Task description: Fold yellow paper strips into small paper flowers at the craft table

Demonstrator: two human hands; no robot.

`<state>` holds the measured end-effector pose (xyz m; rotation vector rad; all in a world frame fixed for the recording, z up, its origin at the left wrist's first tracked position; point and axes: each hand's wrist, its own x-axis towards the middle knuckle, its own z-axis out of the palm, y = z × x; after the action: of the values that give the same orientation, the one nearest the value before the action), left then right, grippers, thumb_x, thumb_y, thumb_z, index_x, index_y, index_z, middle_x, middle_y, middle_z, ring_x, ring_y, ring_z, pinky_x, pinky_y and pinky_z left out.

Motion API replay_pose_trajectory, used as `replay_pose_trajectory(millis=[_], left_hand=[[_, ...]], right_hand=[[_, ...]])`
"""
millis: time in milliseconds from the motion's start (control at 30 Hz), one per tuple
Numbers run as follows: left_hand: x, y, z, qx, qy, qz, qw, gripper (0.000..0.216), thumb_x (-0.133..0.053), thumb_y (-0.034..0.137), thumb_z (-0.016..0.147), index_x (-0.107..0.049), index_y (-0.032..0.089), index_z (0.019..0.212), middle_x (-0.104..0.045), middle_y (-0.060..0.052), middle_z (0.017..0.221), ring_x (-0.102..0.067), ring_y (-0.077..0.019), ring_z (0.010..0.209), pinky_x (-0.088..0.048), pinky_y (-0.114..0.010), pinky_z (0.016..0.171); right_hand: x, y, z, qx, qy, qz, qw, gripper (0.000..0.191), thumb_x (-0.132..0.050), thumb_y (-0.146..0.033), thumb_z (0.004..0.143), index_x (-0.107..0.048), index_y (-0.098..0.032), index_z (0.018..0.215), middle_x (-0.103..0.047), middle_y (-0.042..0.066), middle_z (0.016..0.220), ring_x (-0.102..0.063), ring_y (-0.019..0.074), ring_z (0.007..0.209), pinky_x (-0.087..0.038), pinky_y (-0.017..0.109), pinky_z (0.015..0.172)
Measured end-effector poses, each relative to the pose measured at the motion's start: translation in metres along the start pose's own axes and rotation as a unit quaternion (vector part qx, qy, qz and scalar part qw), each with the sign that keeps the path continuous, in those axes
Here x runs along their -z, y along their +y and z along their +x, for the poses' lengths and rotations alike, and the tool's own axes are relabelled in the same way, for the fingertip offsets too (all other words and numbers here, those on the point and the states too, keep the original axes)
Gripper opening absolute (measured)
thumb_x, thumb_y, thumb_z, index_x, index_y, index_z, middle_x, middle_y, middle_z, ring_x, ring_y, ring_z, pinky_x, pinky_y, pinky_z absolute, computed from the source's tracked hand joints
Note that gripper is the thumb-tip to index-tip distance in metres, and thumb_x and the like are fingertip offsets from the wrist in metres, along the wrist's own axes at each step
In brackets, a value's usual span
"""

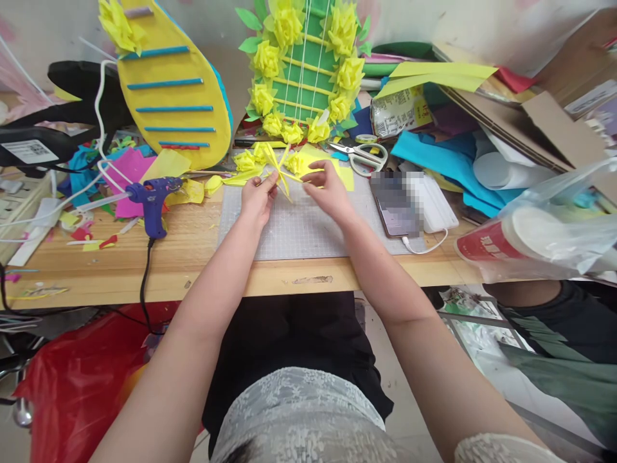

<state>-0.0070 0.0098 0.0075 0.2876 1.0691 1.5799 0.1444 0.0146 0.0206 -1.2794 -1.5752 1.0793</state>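
Over the gridded cutting mat [308, 228], my left hand [260, 198] pinches a yellow paper flower [278, 172] whose narrow petals point outward. My right hand [330, 188] is just right of the flower, fingers apart and slightly curled, with nothing visible in them. Behind my hands lie finished yellow paper roses [245, 161] and loose yellow paper [308, 161]. White-handled scissors [364, 156] rest beyond my right hand.
A blue glue gun [153, 202] stands left with its cord over the edge. Right are a phone [393, 206], a white power bank [436, 202] and a bagged cup [501, 238]. A yellow paper-craft panel [176, 96] and a rose-trimmed green panel [301, 77] stand behind. Another person's leg [530, 299] shows at right.
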Motion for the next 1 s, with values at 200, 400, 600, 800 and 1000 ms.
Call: replay_pose_trajectory(millis=[200,400,600,800,1000], left_hand=[[0.000,0.004,0.001,0.023,0.002,-0.016,1.000,0.043,-0.075,0.006,0.068,-0.035,0.019,0.060,-0.059,0.007,0.058,-0.053,-0.0030,0.050,-0.040,-0.014,0.051],[-0.001,0.002,0.003,0.017,0.001,-0.014,1.000,0.042,-0.077,0.008,0.067,-0.037,0.019,0.059,-0.058,0.007,0.058,-0.053,-0.0031,0.050,-0.041,-0.015,0.051],[0.002,0.002,0.004,0.014,0.002,-0.012,1.000,0.039,-0.077,0.007,0.068,-0.041,0.018,0.058,-0.056,0.008,0.056,-0.053,-0.0031,0.050,-0.042,-0.016,0.052],[0.000,0.005,0.002,0.023,0.003,-0.023,0.999,0.041,-0.073,0.005,0.071,-0.038,0.018,0.056,-0.057,0.006,0.054,-0.052,-0.0025,0.048,-0.040,-0.014,0.048],[0.001,0.005,0.002,0.023,0.003,-0.021,1.000,0.039,-0.075,0.005,0.069,-0.040,0.018,0.056,-0.056,0.007,0.055,-0.051,-0.0026,0.048,-0.041,-0.016,0.050]], right_hand=[[0.127,-0.016,-0.040,-0.029,-0.015,-0.331,0.943,0.031,-0.041,-0.004,0.069,-0.050,-0.023,0.091,-0.072,0.002,0.091,-0.064,0.0191,0.092,-0.045,0.034,0.077],[0.182,-0.014,-0.077,-0.149,-0.089,-0.503,0.847,0.024,-0.040,-0.003,0.071,-0.049,-0.024,0.080,-0.075,0.003,0.102,-0.063,0.0230,0.097,-0.042,0.033,0.070],[0.177,-0.012,-0.080,-0.147,-0.088,-0.520,0.837,0.024,-0.043,-0.005,0.074,-0.055,-0.023,0.084,-0.075,0.006,0.098,-0.063,0.0238,0.087,-0.043,0.034,0.070],[0.182,-0.010,-0.074,-0.134,-0.062,-0.509,0.848,0.024,-0.041,-0.003,0.073,-0.048,-0.024,0.083,-0.073,0.003,0.106,-0.062,0.0237,0.096,-0.040,0.032,0.071],[0.172,-0.006,-0.051,-0.069,0.014,-0.476,0.877,0.031,-0.038,-0.001,0.071,-0.044,-0.024,0.092,-0.072,0.006,0.109,-0.058,0.0232,0.102,-0.038,0.032,0.074]])
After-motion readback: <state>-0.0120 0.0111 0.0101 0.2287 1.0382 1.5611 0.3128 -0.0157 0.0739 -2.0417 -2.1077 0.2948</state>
